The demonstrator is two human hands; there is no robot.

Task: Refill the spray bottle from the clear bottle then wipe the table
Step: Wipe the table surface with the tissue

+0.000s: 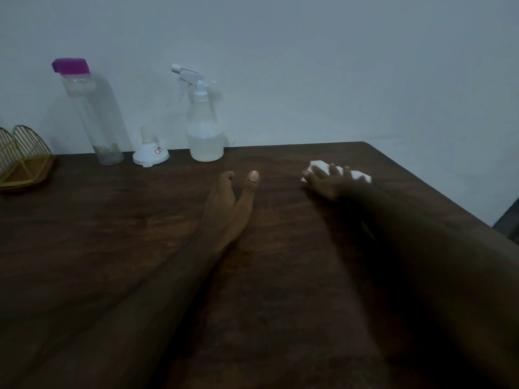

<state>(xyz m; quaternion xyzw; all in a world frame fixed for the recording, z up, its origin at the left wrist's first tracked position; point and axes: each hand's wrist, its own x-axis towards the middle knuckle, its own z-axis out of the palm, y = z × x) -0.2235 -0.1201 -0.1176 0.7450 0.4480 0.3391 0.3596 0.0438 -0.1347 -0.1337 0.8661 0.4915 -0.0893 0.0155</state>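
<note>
Spray bottle (205, 127) stands capped beside the clear bottle (92, 113) at the table's (112, 234) far edge. Right hand (331, 182) presses spread fingers on a white sponge (320, 166). Left hand (227, 203) rests empty, fingers curled.

Dim, bluish light; soft focus throughout; near forearms blurred and dark; wide-angle bending at edges.

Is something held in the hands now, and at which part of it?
The right hand lies on top of a white cloth, fingers spread over its middle, pressing it to the table. The left hand holds nothing.
</note>
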